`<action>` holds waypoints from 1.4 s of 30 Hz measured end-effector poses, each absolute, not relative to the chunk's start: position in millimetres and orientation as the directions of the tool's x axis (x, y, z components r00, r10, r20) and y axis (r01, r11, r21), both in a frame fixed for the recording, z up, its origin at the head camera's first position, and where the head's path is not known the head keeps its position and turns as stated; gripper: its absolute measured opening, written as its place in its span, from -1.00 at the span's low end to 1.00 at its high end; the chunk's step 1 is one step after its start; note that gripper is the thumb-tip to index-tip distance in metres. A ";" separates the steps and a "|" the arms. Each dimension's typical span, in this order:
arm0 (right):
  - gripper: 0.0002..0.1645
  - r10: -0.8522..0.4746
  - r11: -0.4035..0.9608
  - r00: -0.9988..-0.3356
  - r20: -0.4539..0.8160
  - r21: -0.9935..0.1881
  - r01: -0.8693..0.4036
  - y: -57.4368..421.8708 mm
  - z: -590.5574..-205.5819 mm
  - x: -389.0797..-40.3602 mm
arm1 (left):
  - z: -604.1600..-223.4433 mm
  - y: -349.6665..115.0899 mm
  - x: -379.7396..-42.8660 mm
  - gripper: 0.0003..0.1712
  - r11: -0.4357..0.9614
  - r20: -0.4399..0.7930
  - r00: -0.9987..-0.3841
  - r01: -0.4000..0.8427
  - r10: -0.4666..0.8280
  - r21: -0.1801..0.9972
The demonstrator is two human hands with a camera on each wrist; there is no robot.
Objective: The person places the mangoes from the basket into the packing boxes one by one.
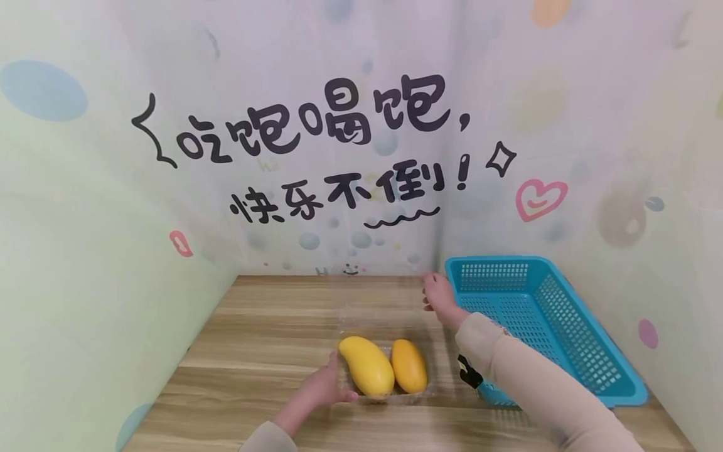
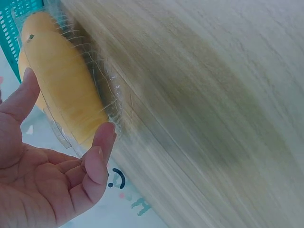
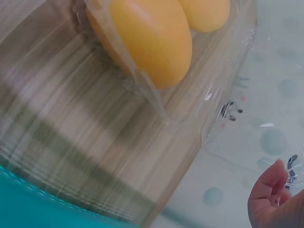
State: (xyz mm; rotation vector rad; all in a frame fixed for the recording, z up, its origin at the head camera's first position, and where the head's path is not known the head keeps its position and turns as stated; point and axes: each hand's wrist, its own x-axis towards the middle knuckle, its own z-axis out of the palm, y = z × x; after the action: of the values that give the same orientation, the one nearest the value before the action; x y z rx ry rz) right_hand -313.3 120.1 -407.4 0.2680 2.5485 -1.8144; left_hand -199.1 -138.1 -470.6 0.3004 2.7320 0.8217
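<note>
Two yellow mangoes, a larger one (image 1: 368, 370) on the left and a smaller one (image 1: 409, 366) beside it, lie in a clear plastic clamshell box (image 1: 390, 399) on the table. Its transparent lid (image 1: 375, 307) stands raised at the back. My left hand (image 1: 324, 384) is at the box's near left corner, thumb along the front and fingers at the left side. Thumb and index finger are spread around that corner in the left wrist view. With bent fingers, my right hand (image 1: 440, 298) holds the lid's right edge; the right wrist view shows this hand (image 3: 273, 197) beside the clear plastic.
A blue perforated plastic basket (image 1: 497, 258) stands right of the box, under my right forearm. Behind the wood-grain table (image 1: 226, 370) hangs a printed wall covering (image 1: 305, 56) with black writing. Side walls rise on the left and right.
</note>
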 end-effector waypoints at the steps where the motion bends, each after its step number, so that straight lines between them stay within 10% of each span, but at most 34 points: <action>1: -0.51 0.122 0.293 -0.987 -0.104 -0.946 0.136 121.2 -405.2 -309.8 | -470.8 -137.9 -198.9 0.22 0.816 -0.194 -0.943 0.117 0.270 0.565; 26: -0.62 -0.052 0.297 -0.975 -0.215 -0.936 0.190 136.3 -417.8 -226.4 | -474.9 -168.3 -203.3 -0.72 0.639 0.023 -0.993 0.094 0.119 0.763; 42: -0.62 -0.047 0.376 -0.984 -0.174 -0.915 0.144 136.8 -459.2 -188.9 | -480.0 -172.8 -192.3 -0.70 0.447 -0.049 -0.992 0.009 0.118 0.894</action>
State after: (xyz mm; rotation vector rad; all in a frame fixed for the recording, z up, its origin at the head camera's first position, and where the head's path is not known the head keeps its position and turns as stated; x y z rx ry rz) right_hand -188.9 136.8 -459.2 0.0879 2.4598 -1.6626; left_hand -192.3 -172.8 -480.0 0.1140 2.5821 1.5949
